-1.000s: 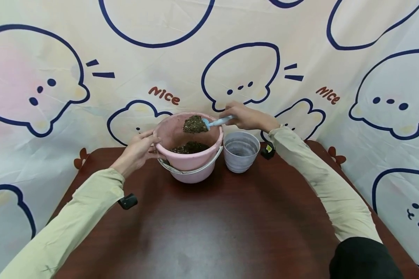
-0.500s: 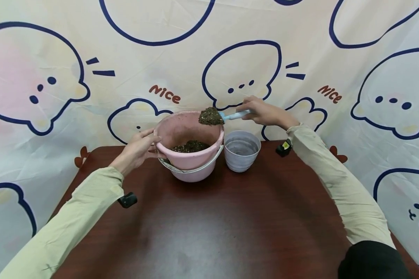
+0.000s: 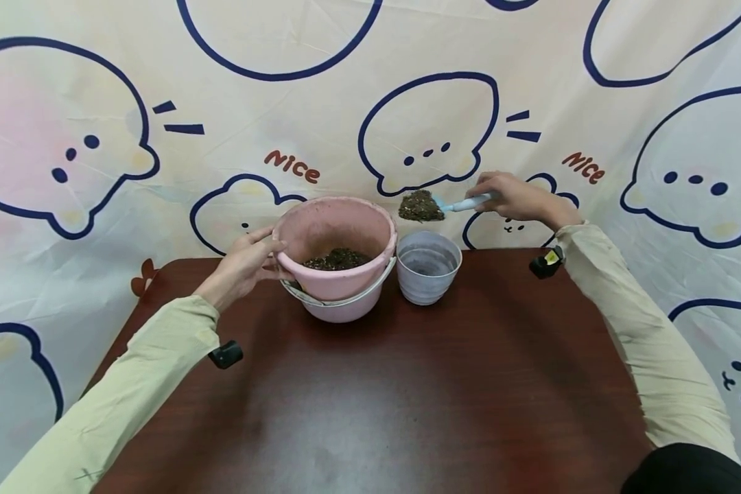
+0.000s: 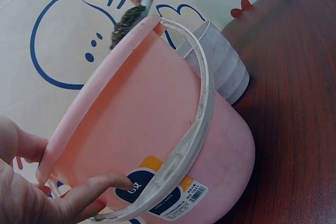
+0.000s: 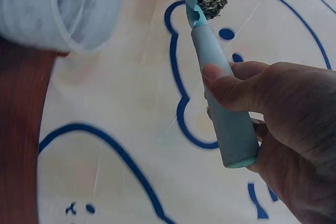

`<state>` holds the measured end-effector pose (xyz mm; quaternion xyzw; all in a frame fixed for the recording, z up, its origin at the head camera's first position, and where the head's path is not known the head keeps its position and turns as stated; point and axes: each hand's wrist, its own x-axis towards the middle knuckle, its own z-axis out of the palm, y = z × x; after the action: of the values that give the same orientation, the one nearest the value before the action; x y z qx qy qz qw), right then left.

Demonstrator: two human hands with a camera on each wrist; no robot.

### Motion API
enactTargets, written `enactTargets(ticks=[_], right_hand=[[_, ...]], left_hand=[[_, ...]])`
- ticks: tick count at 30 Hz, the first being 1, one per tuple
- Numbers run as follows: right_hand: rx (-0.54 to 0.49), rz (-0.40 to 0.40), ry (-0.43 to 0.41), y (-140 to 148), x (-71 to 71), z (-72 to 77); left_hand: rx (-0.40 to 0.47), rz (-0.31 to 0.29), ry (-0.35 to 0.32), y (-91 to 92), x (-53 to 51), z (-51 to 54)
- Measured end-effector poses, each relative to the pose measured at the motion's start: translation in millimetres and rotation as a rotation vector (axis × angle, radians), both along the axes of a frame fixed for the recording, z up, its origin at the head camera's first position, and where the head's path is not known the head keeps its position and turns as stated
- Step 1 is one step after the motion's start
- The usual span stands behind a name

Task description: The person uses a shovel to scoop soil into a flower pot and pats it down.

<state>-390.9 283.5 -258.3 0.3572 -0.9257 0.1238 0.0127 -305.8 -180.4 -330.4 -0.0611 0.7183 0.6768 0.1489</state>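
A pink bucket (image 3: 336, 278) with a pale handle stands at the table's back, dark soil (image 3: 337, 259) inside it. My left hand (image 3: 242, 266) grips its rim at the left, thumb over the edge, and in the left wrist view the fingers (image 4: 100, 190) lie against the outer wall. My right hand (image 3: 519, 197) pinches the light blue handle of a small scoop (image 3: 471, 203). Heaped soil (image 3: 421, 206) sits on the scoop, held above a grey pot (image 3: 426, 274) just right of the bucket. In the right wrist view, thumb and fingers wrap the handle (image 5: 226, 108).
The dark red-brown table (image 3: 370, 398) stretches from the containers toward me. Behind it hangs a pale cloth (image 3: 321, 123) with blue-outlined cartoon figures, close to the back of the bucket and pot.
The right hand has carried the loaded scoop rightward, from over the bucket to above the grey pot. My left hand keeps its grip on the bucket in the same place.
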Motion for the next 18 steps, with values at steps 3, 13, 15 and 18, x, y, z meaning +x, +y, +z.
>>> enactTargets(ticks=[3,13,15,18], right_hand=[[0.045,0.000,0.000,9,1.8,-3.1],[0.352,-0.008,0.167,-15,18.7,-20.3],[0.427,0.013,0.248,-23,22.8,-23.4],[0.508,0.041,0.376,-31,28.3,-27.8]], left_hand=[[0.008,0.001,-0.004,0.0,-0.8,-0.1],[-0.004,0.004,0.006,-0.8,-0.2,-1.1],[-0.004,0.002,0.005,-0.9,-0.1,-1.4],[0.002,-0.002,0.007,-0.2,-0.1,-1.9]])
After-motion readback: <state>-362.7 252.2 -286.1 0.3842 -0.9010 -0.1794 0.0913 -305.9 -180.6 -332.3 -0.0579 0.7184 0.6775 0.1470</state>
